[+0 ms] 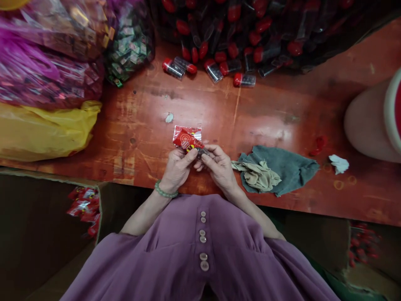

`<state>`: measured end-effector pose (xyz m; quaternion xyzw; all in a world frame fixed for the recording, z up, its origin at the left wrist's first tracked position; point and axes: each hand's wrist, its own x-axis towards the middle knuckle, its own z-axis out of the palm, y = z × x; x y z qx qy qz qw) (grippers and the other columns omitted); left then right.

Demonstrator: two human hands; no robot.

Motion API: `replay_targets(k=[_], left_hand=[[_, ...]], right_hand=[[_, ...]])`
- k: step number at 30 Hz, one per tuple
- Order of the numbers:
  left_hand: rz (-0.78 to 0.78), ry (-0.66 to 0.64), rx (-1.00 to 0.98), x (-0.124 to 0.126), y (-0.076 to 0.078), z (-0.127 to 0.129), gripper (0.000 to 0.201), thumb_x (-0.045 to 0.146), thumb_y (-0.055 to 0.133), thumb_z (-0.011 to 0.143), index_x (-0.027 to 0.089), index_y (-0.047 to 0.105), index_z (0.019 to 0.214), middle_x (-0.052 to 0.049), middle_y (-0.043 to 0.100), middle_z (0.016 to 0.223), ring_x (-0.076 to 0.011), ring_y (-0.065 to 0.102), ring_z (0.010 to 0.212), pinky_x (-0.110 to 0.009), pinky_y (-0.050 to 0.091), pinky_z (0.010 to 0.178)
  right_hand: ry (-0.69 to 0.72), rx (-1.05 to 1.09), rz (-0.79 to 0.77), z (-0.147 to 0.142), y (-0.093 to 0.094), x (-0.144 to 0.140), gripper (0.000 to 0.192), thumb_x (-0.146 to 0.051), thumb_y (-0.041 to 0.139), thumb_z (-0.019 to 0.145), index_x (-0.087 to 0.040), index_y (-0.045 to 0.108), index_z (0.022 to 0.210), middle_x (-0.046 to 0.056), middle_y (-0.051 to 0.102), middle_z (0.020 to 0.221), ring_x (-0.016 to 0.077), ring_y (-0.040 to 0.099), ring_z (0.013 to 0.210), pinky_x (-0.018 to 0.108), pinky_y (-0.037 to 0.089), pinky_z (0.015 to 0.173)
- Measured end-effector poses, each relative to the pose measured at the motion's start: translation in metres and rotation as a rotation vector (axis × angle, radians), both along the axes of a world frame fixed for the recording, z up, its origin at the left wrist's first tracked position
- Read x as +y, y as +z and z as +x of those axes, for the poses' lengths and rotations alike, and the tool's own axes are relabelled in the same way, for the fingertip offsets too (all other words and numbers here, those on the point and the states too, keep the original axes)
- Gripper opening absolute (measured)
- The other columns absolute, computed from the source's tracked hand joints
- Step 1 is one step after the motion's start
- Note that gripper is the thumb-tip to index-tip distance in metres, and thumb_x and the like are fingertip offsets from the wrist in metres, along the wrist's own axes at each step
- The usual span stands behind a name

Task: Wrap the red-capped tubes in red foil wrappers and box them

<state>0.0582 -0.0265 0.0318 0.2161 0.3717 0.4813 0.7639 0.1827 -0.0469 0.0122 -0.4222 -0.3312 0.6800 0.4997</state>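
Both hands meet over the front part of the red table [140, 125]. Between them is a shiny red printed packet [184, 137] with yellow and black marks and a clear edge. My left hand [178, 168], with a green bead bracelet at the wrist, pinches the packet's lower edge between thumb and fingers. My right hand [219, 166] is closed with its thumb and fingertips at the packet's lower right corner. A small dark or clear piece shows at the fingertips there; its kind cannot be made out.
Several clear tubes with red caps [244, 80] lie before a big heap. Filled bags [131, 46] and a yellow bag [46, 131] stand left. A grey cloth [291, 167], beige cloth [261, 177] and white bucket [369, 117] are right. Cardboard boxes [99, 213] holding red items sit below the edge.
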Motion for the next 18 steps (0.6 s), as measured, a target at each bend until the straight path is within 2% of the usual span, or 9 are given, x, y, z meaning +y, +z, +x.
replay_targets(k=[7, 11, 18], left_hand=[[-0.004, 0.133, 0.011, 0.0032, -0.0016, -0.0004, 0.03, 0.044, 0.08, 0.073, 0.017, 0.073, 0.081, 0.001, 0.061, 0.062, -0.0058, 0.045, 0.045, -0.021, 0.04, 0.043], [0.0, 0.065, 0.031, 0.001, -0.0007, 0.003, 0.034, 0.045, 0.079, 0.073, 0.014, 0.074, 0.086, 0.0, 0.058, 0.06, -0.0055, 0.042, 0.046, -0.022, 0.038, 0.045], [-0.036, 0.094, 0.056, -0.0055, 0.0064, 0.0057, 0.038, 0.045, 0.085, 0.064, 0.012, 0.067, 0.067, 0.004, 0.044, 0.053, -0.0037, 0.035, 0.046, -0.02, 0.031, 0.045]], right_hand=[[-0.001, -0.058, -0.013, -0.0054, -0.0008, 0.007, 0.042, -0.047, 0.076, 0.078, -0.023, 0.057, 0.106, -0.004, 0.071, 0.08, 0.0087, 0.069, 0.062, 0.022, 0.059, 0.063], [0.02, -0.023, -0.005, -0.0027, -0.0019, 0.0071, 0.038, -0.046, 0.076, 0.079, -0.023, 0.053, 0.099, -0.006, 0.07, 0.071, 0.0098, 0.069, 0.058, 0.022, 0.059, 0.06], [0.04, -0.023, -0.005, -0.0042, -0.0026, 0.0051, 0.041, -0.05, 0.077, 0.077, -0.023, 0.05, 0.095, -0.007, 0.068, 0.065, 0.0101, 0.067, 0.051, 0.023, 0.06, 0.055]])
